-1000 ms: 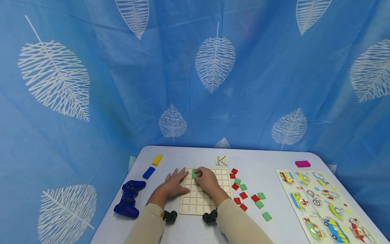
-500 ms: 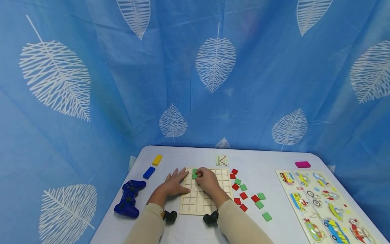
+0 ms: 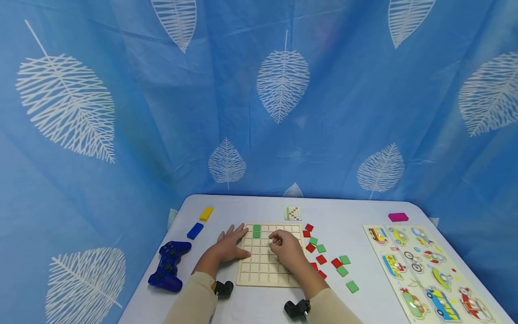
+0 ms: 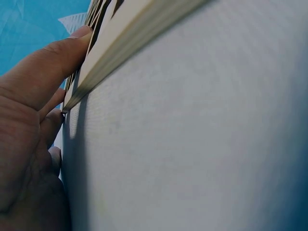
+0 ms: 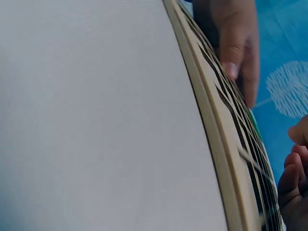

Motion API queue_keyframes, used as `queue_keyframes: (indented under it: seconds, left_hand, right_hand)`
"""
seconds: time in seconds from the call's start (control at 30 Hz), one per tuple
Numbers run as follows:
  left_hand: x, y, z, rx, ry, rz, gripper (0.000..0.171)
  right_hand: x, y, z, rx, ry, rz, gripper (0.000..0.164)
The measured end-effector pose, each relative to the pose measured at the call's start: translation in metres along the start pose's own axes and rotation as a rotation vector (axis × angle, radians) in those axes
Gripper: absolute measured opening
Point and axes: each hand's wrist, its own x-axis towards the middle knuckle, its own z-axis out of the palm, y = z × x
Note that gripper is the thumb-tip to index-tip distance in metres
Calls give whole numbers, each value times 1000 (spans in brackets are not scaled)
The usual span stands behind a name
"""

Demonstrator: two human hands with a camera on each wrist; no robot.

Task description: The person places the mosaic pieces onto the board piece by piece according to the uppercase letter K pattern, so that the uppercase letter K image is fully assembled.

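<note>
A square wooden grid board (image 3: 269,280) lies on the white table, with two green tiles (image 3: 256,234) in cells near its top left, one above the other. Spread along the board's left side is my left hand (image 3: 228,246); its thumb (image 4: 60,62) rests on the board's surface in the left wrist view, the other fingers along the edge. Over the right half of the board hovers my right hand (image 3: 286,247), fingers loosely curled. In the right wrist view, a gap shows between its thumb and curled fingers (image 5: 293,173), with nothing seen in them.
Loose red tiles (image 3: 321,259) and green tiles (image 3: 352,286) lie right of the board. A small pattern card (image 3: 293,213) sits behind it. A blue game controller (image 3: 170,266), blue block (image 3: 195,231) and yellow block (image 3: 206,213) stand left; a pink block (image 3: 398,217) and vehicle puzzle (image 3: 418,279) right.
My right hand has left the two green tiles and moved right and toward me over the board, uncovering them. My left hand stays at the board's edge.
</note>
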Motion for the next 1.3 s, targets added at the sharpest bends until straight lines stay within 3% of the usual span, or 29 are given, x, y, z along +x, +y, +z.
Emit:
queue_keyframes:
  seconds: [0.37, 0.77, 0.97, 1.3]
  left_hand:
    - [1, -5, 3, 0, 11, -5, 94]
    - [-2, -2, 3, -17, 13, -8, 94]
    - [-3, -2, 2, -20, 14, -8, 94]
    - [-1, -2, 2, -21, 10, -6, 94]
  right_hand:
    - [-19, 22, -46, -87, 93, 97, 20]
    - [-29, 55, -95, -198, 161, 270, 28]
    - [-31, 67, -105, -252, 132, 311, 37]
    - [-29, 71, -103, -298, 105, 350, 42]
